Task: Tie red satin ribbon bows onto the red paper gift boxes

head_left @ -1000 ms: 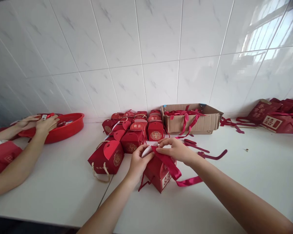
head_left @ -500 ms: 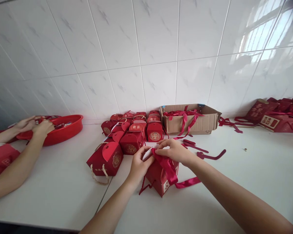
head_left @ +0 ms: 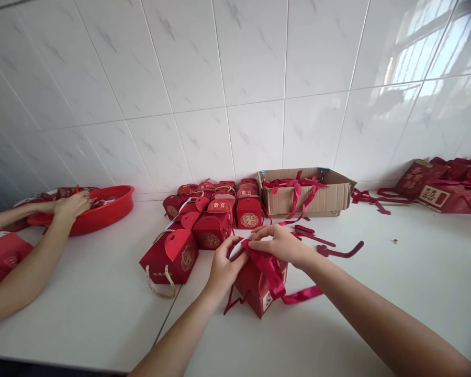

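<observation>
A red gift box (head_left: pixel 251 289) with a dark red cord handle stands on the white table in front of me. My left hand (head_left: pixel 226 263) is closed on the box's upper flap, whose white inner side shows at the thumb. Bent over the top from the other side, my right hand (head_left: pixel 277 242) pinches a crimson satin ribbon (head_left: pixel 272 275). The ribbon drapes down the box's side, and a length of it lies on the table to the right. My fingertips nearly meet at the top edge, so the exact hold there is partly hidden.
Left of my hands stand several red gift boxes (head_left: pixel 170 256). Behind is a cardboard box (head_left: pixel 310 201) of ribbons; dark red strips (head_left: pixel 341 252) lie beside it. More red boxes (head_left: pixel 451 196) sit far right. At left, a co-worker's hands (head_left: pixel 73 204) reach into a red basin (head_left: pixel 110 215).
My hands and the gift box stay almost in place. At left, the co-worker's hands have shifted slightly and come together over the basin.
</observation>
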Tool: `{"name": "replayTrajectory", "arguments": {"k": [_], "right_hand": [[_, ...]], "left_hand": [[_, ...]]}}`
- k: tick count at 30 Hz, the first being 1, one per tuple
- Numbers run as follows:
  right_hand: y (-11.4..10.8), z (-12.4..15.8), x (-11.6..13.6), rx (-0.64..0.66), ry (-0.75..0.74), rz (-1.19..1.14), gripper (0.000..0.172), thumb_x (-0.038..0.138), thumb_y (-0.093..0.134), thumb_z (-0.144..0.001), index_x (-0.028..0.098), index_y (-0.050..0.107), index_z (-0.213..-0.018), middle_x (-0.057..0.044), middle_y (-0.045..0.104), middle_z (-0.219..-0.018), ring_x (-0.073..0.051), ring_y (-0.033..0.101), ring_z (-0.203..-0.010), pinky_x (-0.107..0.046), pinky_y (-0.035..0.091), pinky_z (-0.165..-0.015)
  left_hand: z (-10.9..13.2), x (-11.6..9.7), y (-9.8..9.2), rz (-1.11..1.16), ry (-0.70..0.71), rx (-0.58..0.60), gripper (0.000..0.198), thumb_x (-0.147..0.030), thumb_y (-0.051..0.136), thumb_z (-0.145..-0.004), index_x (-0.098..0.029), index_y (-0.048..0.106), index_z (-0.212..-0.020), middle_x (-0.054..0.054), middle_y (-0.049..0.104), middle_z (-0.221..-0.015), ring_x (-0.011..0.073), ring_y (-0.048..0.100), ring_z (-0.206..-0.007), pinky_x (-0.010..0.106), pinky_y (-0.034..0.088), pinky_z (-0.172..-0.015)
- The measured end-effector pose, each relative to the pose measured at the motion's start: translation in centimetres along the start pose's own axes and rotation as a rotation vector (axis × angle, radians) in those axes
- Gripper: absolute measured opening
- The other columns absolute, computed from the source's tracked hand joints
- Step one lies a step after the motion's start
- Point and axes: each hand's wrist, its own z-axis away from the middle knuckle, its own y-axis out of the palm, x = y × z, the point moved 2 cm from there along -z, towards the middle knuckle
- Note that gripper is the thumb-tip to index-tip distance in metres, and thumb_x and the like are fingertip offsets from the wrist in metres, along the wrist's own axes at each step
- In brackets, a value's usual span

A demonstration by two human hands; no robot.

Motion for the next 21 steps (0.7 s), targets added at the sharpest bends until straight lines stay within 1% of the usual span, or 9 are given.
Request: {"name": "replayTrajectory", "arguments": {"k": [5, 7, 9, 11, 12, 14, 16, 18, 21], "right_hand": [[0.03, -0.17, -0.26, -0.038, 0.022, 0.024, 0.019, 0.033, 0.063, -0.073, 0.016, 0.072, -0.074, -0.007, 0.069, -0.096, -0.021, 0.061, -0.092, -0.025, 0.046, -0.073], [0.02, -0.23, -0.4, -0.049, 0.028, 0.019, 0.02, 0.034, 0.063, -0.073, 0.016, 0.072, -0.075, -0.007, 0.068, -0.096, -0.021, 0.061, -0.091, -0.025, 0.046, -0.071], [0.03, -0.26, -0.48, -0.052, 0.027, 0.017, 0.021, 0.034, 0.063, -0.073, 0.016, 0.072, -0.076, -0.007, 0.068, -0.096, -0.021, 0.061, -0.091, -0.026, 0.046, -0.071], [0.06, -0.24, -0.5, -0.047, 0.029, 0.02, 0.021, 0.034, 0.063, -0.073, 0.016, 0.072, -0.076, -0.007, 0.067, -0.096, -0.022, 0.06, -0.092, -0.026, 0.045, -0.071], [0.08, -0.23, -0.48, -0.038, 0.029, 0.021, 0.02, 0.034, 0.063, -0.073, 0.016, 0.072, -0.076, -0.007, 0.067, -0.096, -0.022, 0.06, -0.094, -0.027, 0.045, -0.071], [0.12, -0.19, -0.41, -0.017, 0.028, 0.022, 0.02, 0.033, 0.063, -0.073, 0.016, 0.071, -0.075, -0.007, 0.067, -0.097, -0.023, 0.059, -0.096, -0.027, 0.045, -0.073], [0.15, -0.14, -0.33, 0.003, 0.026, 0.024, 0.019, 0.034, 0.064, -0.072, 0.016, 0.071, -0.073, -0.007, 0.068, -0.097, -0.023, 0.059, -0.096, -0.028, 0.045, -0.074], [0.18, -0.08, -0.23, 0.021, 0.025, 0.025, 0.017, 0.033, 0.065, -0.07, 0.017, 0.071, -0.071, -0.006, 0.068, -0.095, -0.023, 0.06, -0.095, -0.028, 0.045, -0.075], [0.2, 0.03, -0.1, 0.035, 0.029, 0.022, 0.015, 0.033, 0.066, -0.07, 0.018, 0.07, -0.071, -0.005, 0.069, -0.094, -0.022, 0.06, -0.094, -0.028, 0.045, -0.077]], "left_hand": [[0.24, -0.08, -0.09, -0.029, 0.003, -0.057, 0.03, -0.026, 0.068, -0.066, -0.02, 0.061, -0.095, 0.003, 0.067, -0.096, 0.0225, 0.06, -0.093, 0.026, 0.045, -0.075], [0.39, -0.15, -0.15, 0.011, 0.011, -0.039, 0.029, -0.023, 0.065, -0.065, -0.021, 0.062, -0.095, 0.002, 0.067, -0.093, 0.0218, 0.06, -0.09, 0.026, 0.044, -0.074], [0.47, -0.31, -0.19, 0.081, 0.051, -0.006, 0.025, -0.023, 0.06, -0.067, -0.02, 0.064, -0.092, 0.001, 0.066, -0.089, 0.0209, 0.059, -0.086, 0.026, 0.044, -0.074], [0.45, -0.5, -0.27, 0.143, 0.091, -0.006, 0.019, -0.029, 0.055, -0.073, -0.019, 0.064, -0.086, 0.002, 0.065, -0.085, 0.0205, 0.057, -0.083, 0.027, 0.044, -0.074], [0.4, -0.58, -0.31, 0.163, 0.097, -0.019, 0.019, -0.033, 0.054, -0.076, -0.019, 0.063, -0.083, 0.002, 0.064, -0.082, 0.0202, 0.057, -0.082, 0.027, 0.044, -0.074], [0.25, -0.65, -0.39, 0.18, 0.075, -0.056, 0.027, -0.043, 0.051, -0.081, -0.019, 0.062, -0.077, 0.002, 0.062, -0.077, 0.0189, 0.056, -0.078, 0.027, 0.043, -0.073], [0.09, -0.66, -0.44, 0.178, 0.039, -0.082, 0.032, -0.048, 0.052, -0.08, -0.018, 0.06, -0.071, 0.001, 0.06, -0.072, 0.0173, 0.054, -0.073, 0.025, 0.042, -0.069], [-0.03, -0.67, -0.45, 0.167, 0.011, -0.09, 0.032, -0.048, 0.057, -0.077, -0.018, 0.06, -0.068, 0.0, 0.058, -0.069, 0.0163, 0.053, -0.07, 0.025, 0.042, -0.067], [-0.08, -0.82, -0.37, 0.15, -0.002, -0.047, 0.027, -0.043, 0.062, -0.074, -0.018, 0.06, -0.066, 0.0, 0.057, -0.069, 0.016, 0.052, -0.069, 0.024, 0.041, -0.067]]}}
